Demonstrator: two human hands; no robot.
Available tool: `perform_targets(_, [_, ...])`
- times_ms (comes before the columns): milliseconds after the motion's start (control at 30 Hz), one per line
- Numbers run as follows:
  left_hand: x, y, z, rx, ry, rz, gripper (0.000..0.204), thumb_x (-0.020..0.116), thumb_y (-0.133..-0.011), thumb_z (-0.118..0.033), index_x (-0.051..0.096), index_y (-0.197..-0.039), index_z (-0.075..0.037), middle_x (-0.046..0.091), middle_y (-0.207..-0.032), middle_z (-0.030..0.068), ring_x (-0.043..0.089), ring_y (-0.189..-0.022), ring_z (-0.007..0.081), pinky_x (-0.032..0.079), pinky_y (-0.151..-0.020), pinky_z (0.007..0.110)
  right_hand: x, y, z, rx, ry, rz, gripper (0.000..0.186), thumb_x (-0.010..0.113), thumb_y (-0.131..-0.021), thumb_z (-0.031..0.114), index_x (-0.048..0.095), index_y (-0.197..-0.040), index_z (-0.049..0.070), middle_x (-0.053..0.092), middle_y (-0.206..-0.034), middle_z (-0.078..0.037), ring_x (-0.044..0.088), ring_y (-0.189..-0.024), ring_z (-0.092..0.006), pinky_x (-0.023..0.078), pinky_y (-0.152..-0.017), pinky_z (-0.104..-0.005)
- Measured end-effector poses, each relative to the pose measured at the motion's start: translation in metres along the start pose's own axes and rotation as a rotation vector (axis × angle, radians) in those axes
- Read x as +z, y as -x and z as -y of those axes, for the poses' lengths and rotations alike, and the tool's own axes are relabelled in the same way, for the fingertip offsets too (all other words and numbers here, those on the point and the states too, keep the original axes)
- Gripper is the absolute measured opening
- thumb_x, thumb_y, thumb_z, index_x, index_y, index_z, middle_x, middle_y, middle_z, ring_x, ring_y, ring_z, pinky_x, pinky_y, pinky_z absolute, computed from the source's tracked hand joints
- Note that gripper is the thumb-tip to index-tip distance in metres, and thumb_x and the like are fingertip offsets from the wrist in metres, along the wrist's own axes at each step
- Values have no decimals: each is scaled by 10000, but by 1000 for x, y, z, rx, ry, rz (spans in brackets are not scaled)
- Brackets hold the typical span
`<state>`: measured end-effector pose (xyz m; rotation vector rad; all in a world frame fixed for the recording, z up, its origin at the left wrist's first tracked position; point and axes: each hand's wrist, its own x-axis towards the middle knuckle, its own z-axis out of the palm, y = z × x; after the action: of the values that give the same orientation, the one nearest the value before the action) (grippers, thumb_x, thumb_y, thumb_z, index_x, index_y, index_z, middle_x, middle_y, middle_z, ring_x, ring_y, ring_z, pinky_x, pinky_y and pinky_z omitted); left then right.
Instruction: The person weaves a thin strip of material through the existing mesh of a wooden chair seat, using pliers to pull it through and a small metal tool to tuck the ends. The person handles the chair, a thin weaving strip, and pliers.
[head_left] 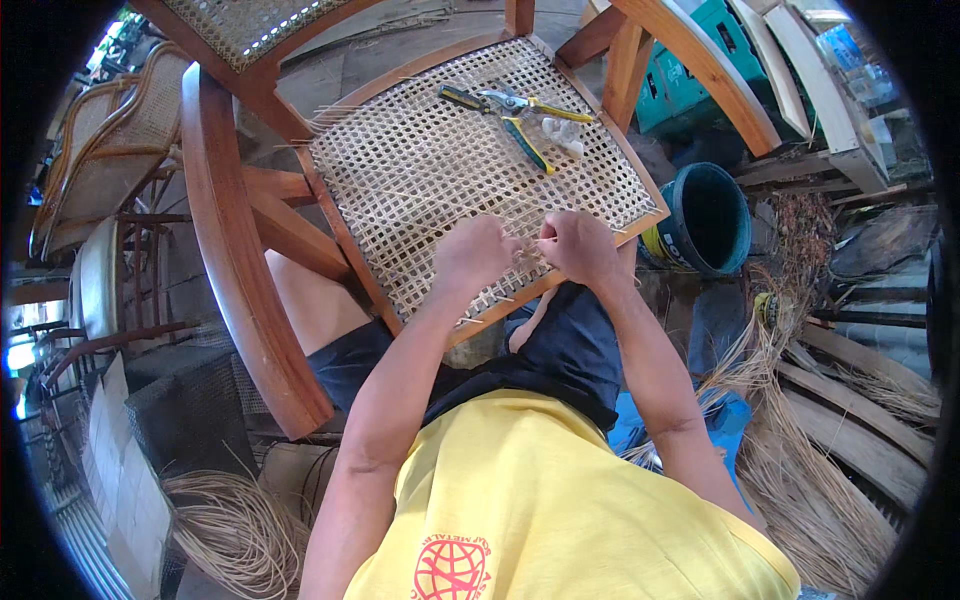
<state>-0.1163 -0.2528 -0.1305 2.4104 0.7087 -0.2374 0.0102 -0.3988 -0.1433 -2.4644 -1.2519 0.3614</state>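
Note:
A woven cane seat point(400, 190) in a brown wooden chair frame lies before me, with loose strand ends sticking out along its left and near edges. Over the near part of the weave, my left hand point(474, 255) is closed, its fingertips pinched toward my right hand point(580, 246). That one is closed too. A thin cane strand point(530, 256) seems to run between the two hands, though the fingers hide most of it. On the far half of the seat rest pruning shears point(528, 125) with yellow and dark handles, a screwdriver point(462, 97), and a small clear plastic bag point(563, 136).
Right of the seat stands a dark green bucket point(708, 220). Teal crates point(690, 70) are behind it. Long cane strands point(790, 470) and wooden planks point(860, 440) lie at the lower right. A cane coil point(235, 530) sits lower left. The chair's curved arm point(225, 240) rises at the left.

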Motion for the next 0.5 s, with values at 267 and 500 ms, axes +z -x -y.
perform_targets(267, [-109,43,37,-215,6,-632,402,681,-912,-430,668,-823,-38,704,-749,106,681,-681,302,518,-672,414,-13,-17,26,-78,-115,41,275,672,-839,187,659,-1073,44,708,-852,-166,706,-798,-276,545,-766,-428])
perform_targets(500, [-97,24,16,-119,228,-266,329,601,-953,-324,675,-909,-6,690,-834,214,698,-821,367,529,-777,467,-57,-23,35,-73,-837,164,247,691,-919,214,700,-1075,22,688,-851,-109,659,-790,-131,523,-739,-307])
